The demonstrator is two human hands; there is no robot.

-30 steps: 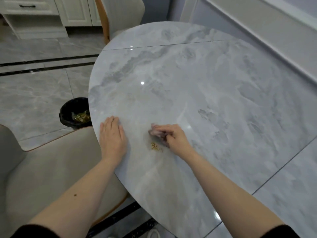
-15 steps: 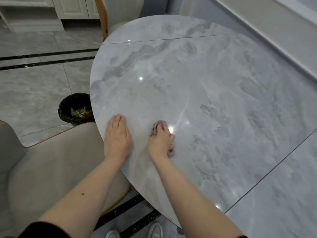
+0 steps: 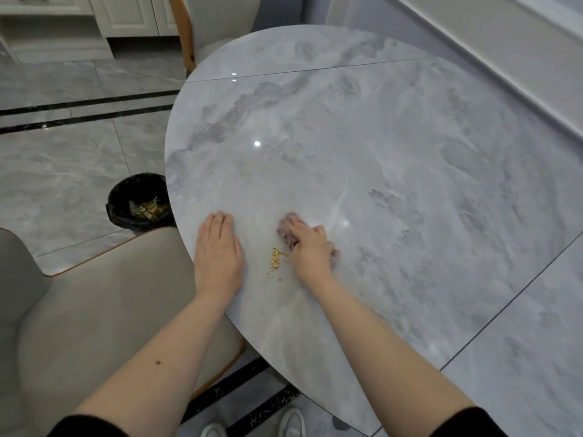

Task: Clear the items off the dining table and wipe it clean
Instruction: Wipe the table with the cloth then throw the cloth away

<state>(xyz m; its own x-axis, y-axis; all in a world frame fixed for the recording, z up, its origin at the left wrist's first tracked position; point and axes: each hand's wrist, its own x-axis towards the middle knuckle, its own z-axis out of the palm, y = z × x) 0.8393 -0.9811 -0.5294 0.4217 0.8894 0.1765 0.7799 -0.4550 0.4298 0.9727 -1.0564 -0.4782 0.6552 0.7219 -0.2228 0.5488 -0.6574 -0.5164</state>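
Note:
The grey marble dining table (image 3: 362,159) fills most of the head view. My left hand (image 3: 217,253) lies flat on it near the front left edge, fingers straight. My right hand (image 3: 310,249) holds a small wadded pinkish cloth (image 3: 285,230) down on the tabletop, fingers curled over it; bits of cloth show at the fingertips and by the thumb. A small heap of yellow crumbs (image 3: 275,258) lies on the table between the two hands, just left of the right hand.
A black-lined trash bin (image 3: 140,201) with scraps inside stands on the floor left of the table. A beige chair (image 3: 94,310) sits under my left arm, and another chair (image 3: 217,23) stands at the far end. A wall ledge (image 3: 504,58) runs along the right.
My right hand slid the cloth a little to the right, uncovering the yellow crumbs it had covered half a second ago. The left hand stayed flat in place.

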